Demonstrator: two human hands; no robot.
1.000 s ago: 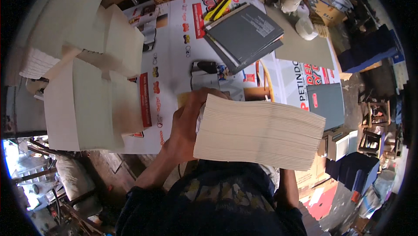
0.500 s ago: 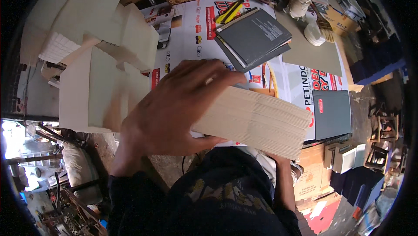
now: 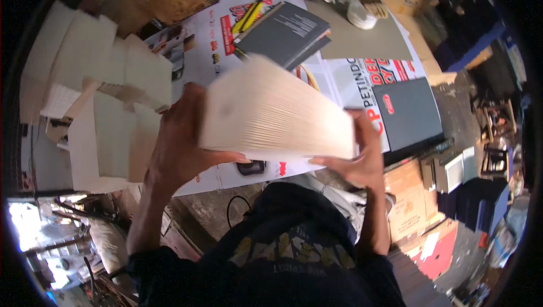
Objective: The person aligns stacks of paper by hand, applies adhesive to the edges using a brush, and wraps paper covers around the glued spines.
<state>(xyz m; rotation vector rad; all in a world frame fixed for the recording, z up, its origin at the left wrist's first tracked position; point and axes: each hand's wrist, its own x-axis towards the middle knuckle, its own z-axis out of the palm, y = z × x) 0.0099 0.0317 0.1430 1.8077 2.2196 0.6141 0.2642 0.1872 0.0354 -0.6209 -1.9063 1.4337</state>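
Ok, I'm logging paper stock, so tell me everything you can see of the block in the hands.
The block is a thick, pale cream stack, apparently paper, with many fine layer lines fanning across the side that faces the camera. No cover shows on it, and blur hides finer detail. It sits at a slant over the printed sheet, gripped between the left hand and the right hand at its ends, thumbs at its near lower edge. Its underside is hidden.
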